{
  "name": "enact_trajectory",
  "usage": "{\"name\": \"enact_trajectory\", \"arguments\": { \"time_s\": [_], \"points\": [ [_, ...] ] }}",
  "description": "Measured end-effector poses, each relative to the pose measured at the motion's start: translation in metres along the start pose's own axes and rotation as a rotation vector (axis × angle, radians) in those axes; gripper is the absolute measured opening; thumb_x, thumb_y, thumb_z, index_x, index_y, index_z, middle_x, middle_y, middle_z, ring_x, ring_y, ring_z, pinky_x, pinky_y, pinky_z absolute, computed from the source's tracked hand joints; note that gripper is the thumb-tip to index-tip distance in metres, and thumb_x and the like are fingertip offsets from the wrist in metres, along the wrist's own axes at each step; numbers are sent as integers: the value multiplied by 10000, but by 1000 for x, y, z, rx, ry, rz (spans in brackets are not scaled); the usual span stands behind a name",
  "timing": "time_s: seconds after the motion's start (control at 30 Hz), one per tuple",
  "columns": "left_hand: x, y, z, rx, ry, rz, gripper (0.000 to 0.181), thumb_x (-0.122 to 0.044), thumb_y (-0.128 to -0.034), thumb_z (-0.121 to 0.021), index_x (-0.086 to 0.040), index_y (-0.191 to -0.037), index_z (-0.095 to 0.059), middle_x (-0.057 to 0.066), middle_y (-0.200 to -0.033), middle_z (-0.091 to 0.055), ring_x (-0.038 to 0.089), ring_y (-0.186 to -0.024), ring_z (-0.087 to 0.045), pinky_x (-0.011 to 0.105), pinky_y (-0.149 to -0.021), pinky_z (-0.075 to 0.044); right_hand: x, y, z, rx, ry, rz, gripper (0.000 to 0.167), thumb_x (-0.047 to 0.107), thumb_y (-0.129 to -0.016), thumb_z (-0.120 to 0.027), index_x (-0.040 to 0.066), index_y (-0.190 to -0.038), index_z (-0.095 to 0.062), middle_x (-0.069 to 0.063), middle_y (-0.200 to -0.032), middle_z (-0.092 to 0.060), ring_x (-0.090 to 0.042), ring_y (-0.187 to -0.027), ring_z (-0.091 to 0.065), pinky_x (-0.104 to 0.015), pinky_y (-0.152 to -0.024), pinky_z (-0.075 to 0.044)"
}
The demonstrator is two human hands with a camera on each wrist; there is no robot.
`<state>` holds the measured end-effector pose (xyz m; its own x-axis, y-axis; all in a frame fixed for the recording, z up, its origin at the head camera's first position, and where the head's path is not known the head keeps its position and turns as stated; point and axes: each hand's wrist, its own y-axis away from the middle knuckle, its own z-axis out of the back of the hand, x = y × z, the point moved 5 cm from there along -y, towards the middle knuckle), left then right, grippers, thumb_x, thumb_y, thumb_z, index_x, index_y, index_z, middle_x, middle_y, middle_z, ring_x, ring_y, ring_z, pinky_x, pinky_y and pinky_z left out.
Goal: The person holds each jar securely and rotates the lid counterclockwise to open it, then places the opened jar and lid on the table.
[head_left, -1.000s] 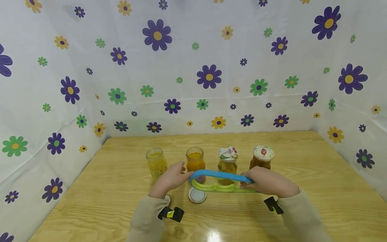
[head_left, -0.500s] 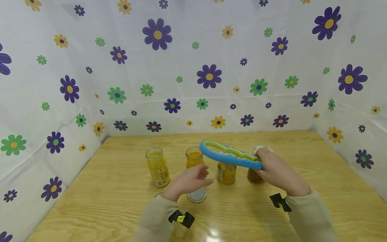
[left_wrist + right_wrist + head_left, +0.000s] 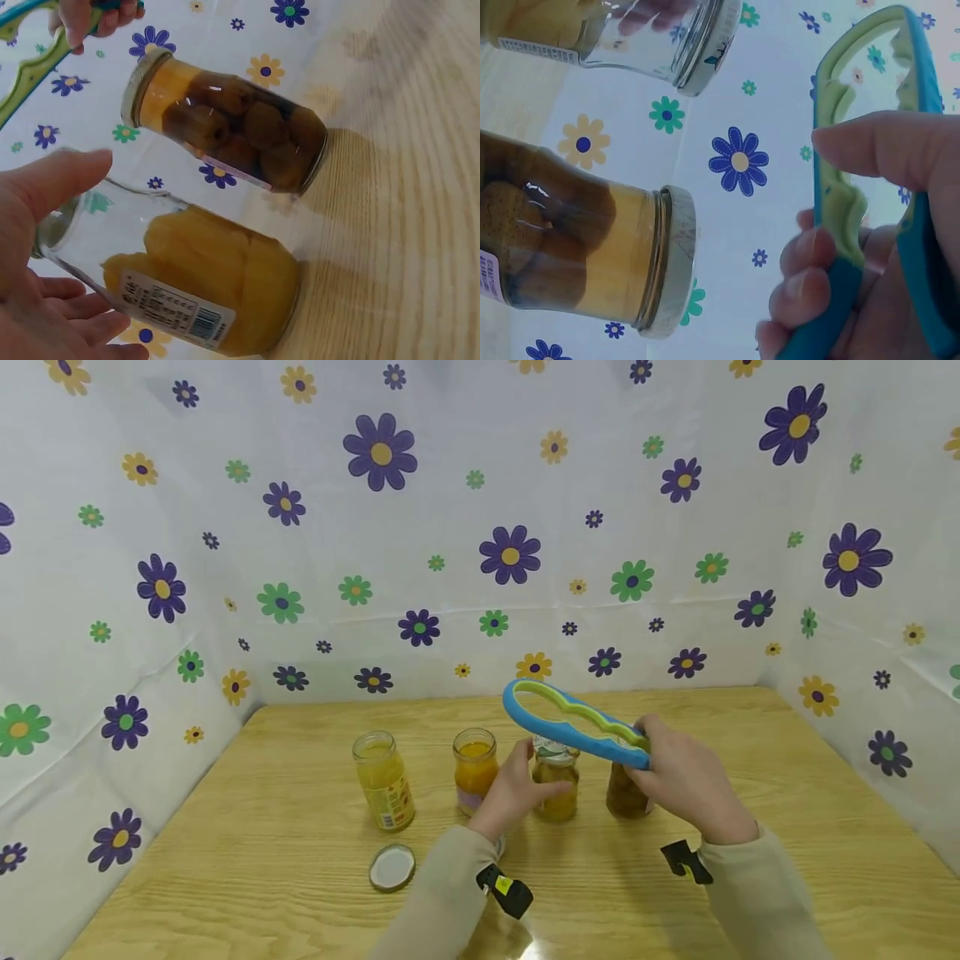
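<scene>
My right hand [image 3: 690,781] grips a blue and green jar opener [image 3: 555,732], raised above the two lidded jars. In the right wrist view its thumb and fingers wrap the opener's two arms. My left hand [image 3: 516,789] is at a jar of yellow fruit pieces [image 3: 202,262] with a white patterned lid. Its thumb and spread fingers lie on either side of that jar's upper part in the left wrist view; whether they touch the glass I cannot tell. To the right stands a lidded jar of dark round fruit [image 3: 628,795], its lid hidden behind the opener in the head view.
On the left stand two lidless jars, one with yellow contents [image 3: 386,789] and one with orange contents [image 3: 476,768]. A loose lid [image 3: 392,867] lies on the wooden table [image 3: 285,827]; another is mostly hidden under my left wrist. A flowered cloth [image 3: 450,527] hangs behind.
My left hand has let go of the opener's looped end and moved right to the yellow fruit jar. My right hand has lifted and tilted the opener, loop end up.
</scene>
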<state>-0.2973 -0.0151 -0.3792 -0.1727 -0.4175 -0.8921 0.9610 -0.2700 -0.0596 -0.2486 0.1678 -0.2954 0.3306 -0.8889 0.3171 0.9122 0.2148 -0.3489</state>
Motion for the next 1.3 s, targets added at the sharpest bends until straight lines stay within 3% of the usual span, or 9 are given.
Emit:
{"name": "enact_trajectory", "arguments": {
  "time_s": [0.17,0.4,0.6,0.83,1.03,1.3],
  "points": [
    [8,-11,-6,10,78,29,794,-288,-704,-747,-59,-1315,-296,138,-1315,-394,280,-1210,-352,445,-976,-287,-2,-1,-1,-8,18,-61,325,184,-771,-628,-11,-991,-489,-41,-638,-481,-163,-496,-409,-268,-416,-325],
    [11,-17,-13,-1,153,56,774,-224,-663,-783,-123,-1302,-358,45,-1234,-476,236,-1158,-410,415,-970,-303,-4,-1,-7,48,-17,-152,409,287,-753,-627,-16,-972,-462,-62,-677,-481,-174,-513,-430,-269,-417,-348],
    [12,-16,-13,-1,88,70,725,-230,-659,-785,-119,-1276,-422,29,-1218,-506,233,-1154,-427,428,-964,-312,-3,-1,-8,80,-49,-183,417,294,-764,-603,-29,-969,-437,-70,-673,-460,-176,-514,-428,-271,-411,-347],
    [5,-8,-8,78,-14,4,620,-232,-639,-798,-121,-1178,-514,2,-1122,-565,199,-1070,-495,391,-932,-357,-4,-1,-9,95,-71,-201,410,282,-771,-598,-32,-972,-427,-75,-673,-461,-183,-525,-434,-278,-419,-353],
    [2,1,-2,118,-68,-8,595,-244,-611,-814,-138,-1135,-553,-28,-1073,-588,173,-1028,-519,365,-910,-382,-4,-1,-9,100,-77,-198,389,269,-771,-596,-25,-959,-424,-76,-663,-458,-182,-513,-436,-277,-415,-355],
    [1,9,0,86,-95,-58,501,-252,-609,-815,-128,-1045,-600,-46,-977,-615,130,-925,-558,314,-839,-431,-2,-1,-5,61,-11,-127,350,233,-731,-619,-5,-925,-452,-49,-628,-449,-168,-491,-410,-270,-405,-328]
  ]
}}
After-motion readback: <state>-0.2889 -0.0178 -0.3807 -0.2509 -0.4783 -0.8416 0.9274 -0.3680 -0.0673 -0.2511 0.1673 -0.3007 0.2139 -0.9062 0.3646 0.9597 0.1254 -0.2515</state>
